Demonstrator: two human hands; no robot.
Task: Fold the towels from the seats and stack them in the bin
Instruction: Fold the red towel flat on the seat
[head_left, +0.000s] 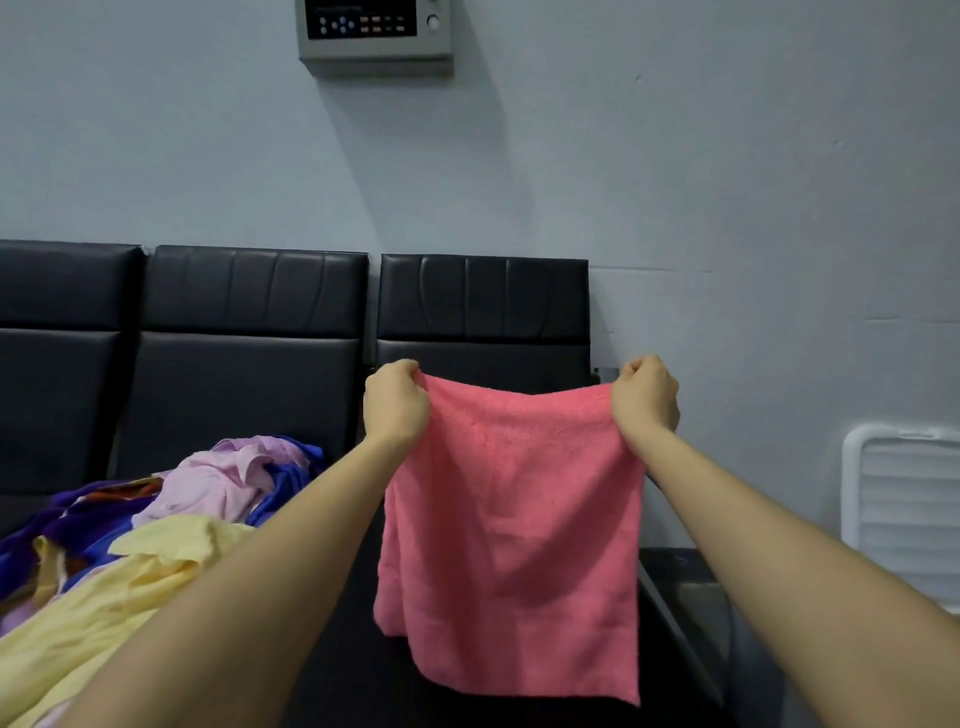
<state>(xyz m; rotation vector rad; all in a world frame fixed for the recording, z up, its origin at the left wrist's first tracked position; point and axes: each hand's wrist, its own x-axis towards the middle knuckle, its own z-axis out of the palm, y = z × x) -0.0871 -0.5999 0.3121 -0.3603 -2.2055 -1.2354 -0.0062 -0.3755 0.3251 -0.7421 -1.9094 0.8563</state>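
A pink towel (511, 525) hangs spread out in the air in front of the right-hand black seat (483, 306). My left hand (395, 405) pinches its upper left corner and my right hand (647, 397) pinches its upper right corner, both arms stretched forward. The towel's lower edge dangles just above the seat cushion. A heap of unfolded towels (156, 525), yellow, light pink, blue and purple, lies on the seats to the left. No bin is in view.
A row of black padded seats (249, 322) stands against a pale wall. A grey control box (374, 36) is mounted high on the wall. A white slatted vent or crate (904, 509) sits low at the right.
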